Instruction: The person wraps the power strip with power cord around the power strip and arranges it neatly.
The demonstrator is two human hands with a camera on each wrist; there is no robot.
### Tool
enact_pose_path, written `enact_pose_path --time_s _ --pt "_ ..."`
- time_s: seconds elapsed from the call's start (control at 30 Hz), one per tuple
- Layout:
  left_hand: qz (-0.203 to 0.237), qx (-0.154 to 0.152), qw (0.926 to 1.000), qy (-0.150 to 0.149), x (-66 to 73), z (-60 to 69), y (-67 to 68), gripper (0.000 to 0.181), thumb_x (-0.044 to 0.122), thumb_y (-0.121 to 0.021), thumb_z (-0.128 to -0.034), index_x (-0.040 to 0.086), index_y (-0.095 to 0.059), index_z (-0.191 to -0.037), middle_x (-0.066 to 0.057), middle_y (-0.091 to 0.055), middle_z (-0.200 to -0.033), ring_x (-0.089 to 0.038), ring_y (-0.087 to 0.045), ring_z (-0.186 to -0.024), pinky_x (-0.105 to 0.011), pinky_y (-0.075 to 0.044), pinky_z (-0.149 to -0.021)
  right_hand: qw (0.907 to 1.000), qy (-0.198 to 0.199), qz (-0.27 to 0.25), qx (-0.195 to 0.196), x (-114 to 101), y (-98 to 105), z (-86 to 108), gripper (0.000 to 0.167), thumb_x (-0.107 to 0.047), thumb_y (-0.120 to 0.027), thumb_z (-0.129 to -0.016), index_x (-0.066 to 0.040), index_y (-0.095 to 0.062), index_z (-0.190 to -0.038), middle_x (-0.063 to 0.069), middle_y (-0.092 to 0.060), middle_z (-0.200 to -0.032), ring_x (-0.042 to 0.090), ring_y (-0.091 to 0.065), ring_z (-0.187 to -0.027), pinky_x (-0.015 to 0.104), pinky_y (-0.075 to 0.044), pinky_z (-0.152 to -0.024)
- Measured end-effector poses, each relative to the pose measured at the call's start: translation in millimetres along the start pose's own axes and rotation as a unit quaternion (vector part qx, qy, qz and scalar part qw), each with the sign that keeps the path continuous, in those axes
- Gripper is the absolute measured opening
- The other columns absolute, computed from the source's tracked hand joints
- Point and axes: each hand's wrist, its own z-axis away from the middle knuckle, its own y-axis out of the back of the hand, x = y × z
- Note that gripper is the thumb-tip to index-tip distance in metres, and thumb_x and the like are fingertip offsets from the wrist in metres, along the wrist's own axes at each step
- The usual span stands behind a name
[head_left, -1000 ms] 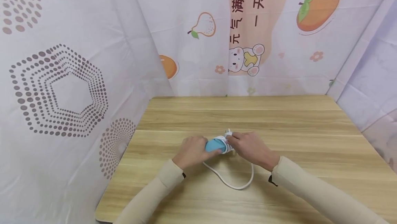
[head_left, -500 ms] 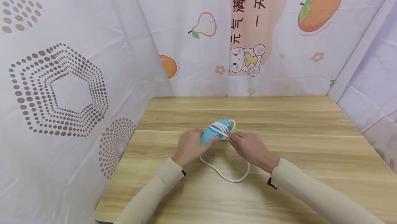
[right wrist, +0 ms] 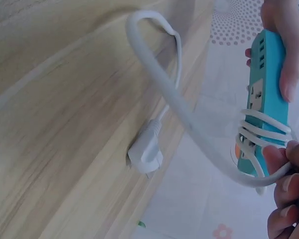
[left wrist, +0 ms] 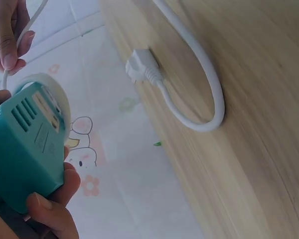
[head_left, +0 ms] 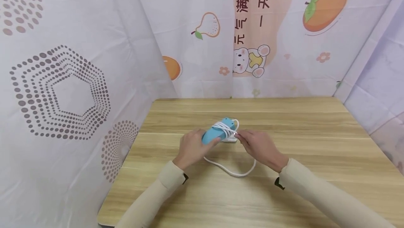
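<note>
A teal power strip (head_left: 209,136) is held above the table, tilted, its far end pointing away to the right in the head view. My left hand (head_left: 192,148) grips its near end, thumb along one side, as the right wrist view also shows. White cord (right wrist: 259,132) is wound in several turns round the strip's far part. My right hand (head_left: 259,146) pinches the cord beside those turns. From there a loose loop of cord (head_left: 238,175) hangs down toward the table. The white plug (right wrist: 145,152) lies on the wood, apart from both hands.
The wooden table (head_left: 300,122) spreads around the hands. Printed white curtains (head_left: 202,59) stand behind it and along both sides. The plug's cord (left wrist: 174,107) curves over the tabletop near the hands.
The strip's far end has swung up and away, showing the wound cord and the plug below. My right hand, still pinching the cord, has shifted slightly to the right.
</note>
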Motion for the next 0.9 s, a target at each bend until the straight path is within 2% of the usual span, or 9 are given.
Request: enact_pose_path --time_s 0.1,0.23,0.47,0.67,0.9 --pt "0.003 0.005 1.0000 0.006 0.0 -0.4 -1.2 0.057 0.065 -0.066 -0.0903 0.010 -0.075 -0.093 0.003 -0.064 -0.078 -0.010 -0.052 -0.061 -0.028 -0.039 -0.052 0.9999 0.009 0.009 0.005 0.1 -0.6 -1.7 0.013 -0.011 -0.077 -0.090 -0.012 -0.067 -0.083 -0.010 -0.054 -0.063 0.002 -0.046 -0.051 0.023 -0.038 -0.047" --pt "0.012 0.005 0.9999 0.011 0.4 -1.7 -2.6 0.058 0.067 -0.065 -0.0902 0.011 -0.075 -0.092 0.004 -0.061 -0.076 -0.010 -0.051 -0.060 -0.029 -0.038 -0.051 1.0000 0.002 0.009 0.002 -1.3 -3.2 0.2 0.018 -0.012 -0.077 -0.090 -0.014 -0.064 -0.079 -0.012 -0.048 -0.060 0.002 -0.042 -0.050 0.022 -0.034 -0.046" --pt "0.018 0.000 0.9997 0.015 0.3 -1.4 -6.2 0.055 0.067 -0.066 -0.0900 0.012 -0.072 -0.088 0.007 -0.054 -0.070 -0.009 -0.048 -0.056 -0.028 -0.037 -0.050 0.9999 -0.011 -0.010 -0.003 -3.9 -6.5 6.1 0.011 -0.010 -0.077 -0.091 -0.012 -0.068 -0.085 -0.012 -0.057 -0.064 0.002 -0.050 -0.054 0.024 -0.041 -0.049" --pt "0.017 0.000 0.9997 0.015 -0.3 -1.7 -8.4 0.057 0.068 -0.065 -0.0899 0.012 -0.072 -0.089 0.007 -0.055 -0.071 -0.009 -0.049 -0.057 -0.028 -0.037 -0.050 0.9996 -0.003 -0.025 0.009 -4.8 -10.1 9.1 0.011 -0.007 -0.080 -0.087 -0.011 -0.070 -0.086 -0.013 -0.052 -0.062 -0.001 -0.044 -0.053 0.022 -0.038 -0.048" --pt "0.032 -0.009 0.9992 0.022 -1.0 -1.5 -6.5 0.055 0.067 -0.066 -0.0892 0.013 -0.073 -0.087 0.006 -0.060 -0.074 -0.009 -0.051 -0.059 -0.029 -0.038 -0.052 0.9997 0.012 -0.020 0.009 -6.9 -15.2 15.0 0.006 -0.013 -0.076 -0.092 -0.010 -0.071 -0.090 -0.012 -0.052 -0.063 0.000 -0.043 -0.053 0.021 -0.037 -0.047"
